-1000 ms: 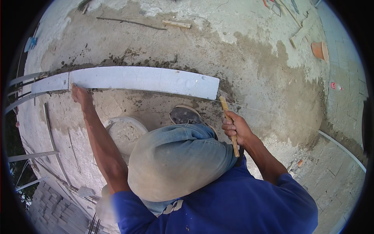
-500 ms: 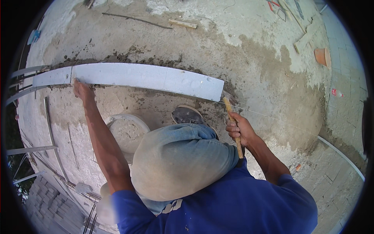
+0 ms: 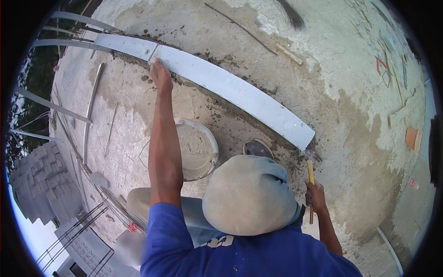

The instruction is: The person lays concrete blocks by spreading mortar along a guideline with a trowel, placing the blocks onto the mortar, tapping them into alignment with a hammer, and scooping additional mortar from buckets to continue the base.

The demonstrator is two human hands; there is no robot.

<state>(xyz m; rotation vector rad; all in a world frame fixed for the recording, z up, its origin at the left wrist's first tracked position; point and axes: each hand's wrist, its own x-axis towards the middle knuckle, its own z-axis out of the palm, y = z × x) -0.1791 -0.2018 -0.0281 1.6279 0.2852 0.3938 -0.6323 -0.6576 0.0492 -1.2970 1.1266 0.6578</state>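
A long pale-grey block [image 3: 240, 90] lies in a bed of mortar, running from upper left to lower right. Its far-left end meets a second pale block [image 3: 124, 45] at a narrow joint. My left hand [image 3: 161, 76] is closed at the near edge by this joint, fingertips on the long block. In my right hand [image 3: 315, 196] is the wooden handle of a hammer [image 3: 310, 173]. The hammer's blurred head is beside the long block's right end; whether they touch I cannot tell. A thin string runs off past that end.
A round bucket of wet mortar [image 3: 196, 150] stands between my left arm and knee. Metal bars [image 3: 55, 104] jut in at the left, near stacked grey blocks [image 3: 44, 184]. A wood strip [image 3: 290, 54], brush [image 3: 290, 14] and terracotta pot [image 3: 413, 139] lie farther off.
The view has turned, so the blocks now slant down to the right. My left hand stays at the joint, and the hammer remains by the long block's right end.
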